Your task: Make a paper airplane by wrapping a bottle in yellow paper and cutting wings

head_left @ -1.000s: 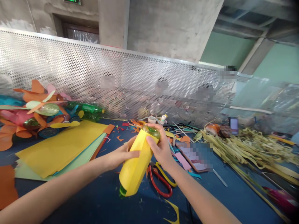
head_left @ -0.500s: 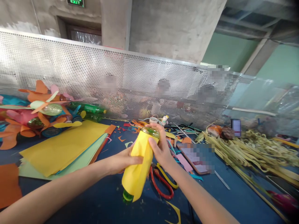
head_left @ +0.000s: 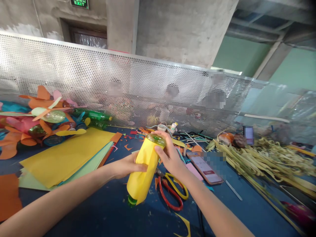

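Behind the far edge of the table (head_left: 98, 210) there is a mesh screen (head_left: 74, 72). At the left part of this edge lies a heap of paper shapes (head_left: 46, 115), with a green-free place name aside, a spare bottle (head_left: 96, 116) at its right. Before the heap is a stack of sheets (head_left: 69, 154). Above the middle, a paper-wrapped bottle (head_left: 142, 174) is between the left hand (head_left: 129, 165) and the right hand (head_left: 170, 154). Scissors (head_left: 161, 184) lie right of it, a phone (head_left: 204, 168) farther right, and plant strips (head_left: 266, 158) toward the right edge.
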Available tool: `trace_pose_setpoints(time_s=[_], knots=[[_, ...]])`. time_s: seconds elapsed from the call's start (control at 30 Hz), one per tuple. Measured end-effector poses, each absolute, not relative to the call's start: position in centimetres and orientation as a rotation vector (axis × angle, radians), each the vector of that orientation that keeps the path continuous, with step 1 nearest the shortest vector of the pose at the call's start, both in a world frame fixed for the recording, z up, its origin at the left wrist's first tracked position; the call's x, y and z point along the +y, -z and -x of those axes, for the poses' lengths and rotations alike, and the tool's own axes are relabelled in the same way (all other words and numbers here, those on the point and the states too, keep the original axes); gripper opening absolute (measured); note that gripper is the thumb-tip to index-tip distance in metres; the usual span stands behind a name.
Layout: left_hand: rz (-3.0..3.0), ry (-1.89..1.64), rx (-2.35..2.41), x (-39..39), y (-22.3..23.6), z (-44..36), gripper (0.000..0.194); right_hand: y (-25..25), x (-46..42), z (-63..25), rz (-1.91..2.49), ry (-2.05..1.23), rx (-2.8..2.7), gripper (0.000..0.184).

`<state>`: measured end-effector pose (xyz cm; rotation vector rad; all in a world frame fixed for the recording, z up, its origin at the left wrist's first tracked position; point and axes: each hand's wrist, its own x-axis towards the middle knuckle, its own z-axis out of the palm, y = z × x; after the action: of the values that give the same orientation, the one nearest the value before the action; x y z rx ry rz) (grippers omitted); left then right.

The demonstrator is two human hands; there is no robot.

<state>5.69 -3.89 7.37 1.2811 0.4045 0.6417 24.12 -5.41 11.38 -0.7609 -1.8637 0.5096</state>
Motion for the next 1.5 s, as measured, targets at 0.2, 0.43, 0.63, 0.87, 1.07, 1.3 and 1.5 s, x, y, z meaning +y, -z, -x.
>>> trace_pose_setpoints(time_s=[0.2,0.43,0.63,0.87,1.07,1.3,1.5], knots=[[-1.290,-0.678,0.445,-3.8,-7.5,-5.7,0.058,-11.2,-5.1,-24.1,0.781,-0.442,-1.887,0.031],[-1.243,-0.759,0.604,-4.5,-6.4,-6.7,0.064,-9.0,-4.1,-23.3,0.808,-0.378,-1.750,0.030],[-1.219,-0.894,0.645,-5.6,-5.1,-7.6,0.070,-8.0,-4.1,-22.8,0.832,-0.343,-1.693,0.030],[-1.115,-0.917,0.547,-5.9,-4.4,-7.4,0.059,-8.3,-4.5,-22.8,0.824,-0.333,-1.716,0.030],[-1.126,-0.855,0.690,-5.8,-5.3,-7.4,0.061,-9.1,-4.3,-23.3,0.764,-0.484,-1.752,0.035],[-1.194,-0.853,0.730,-5.8,-5.7,-7.4,0.061,-9.0,-4.0,-23.4,0.748,-0.541,-1.758,0.037],[-1.152,-0.835,0.562,-6.2,-5.5,-7.7,0.067,-9.0,-4.7,-22.9,0.783,-0.441,-1.748,0.037]])
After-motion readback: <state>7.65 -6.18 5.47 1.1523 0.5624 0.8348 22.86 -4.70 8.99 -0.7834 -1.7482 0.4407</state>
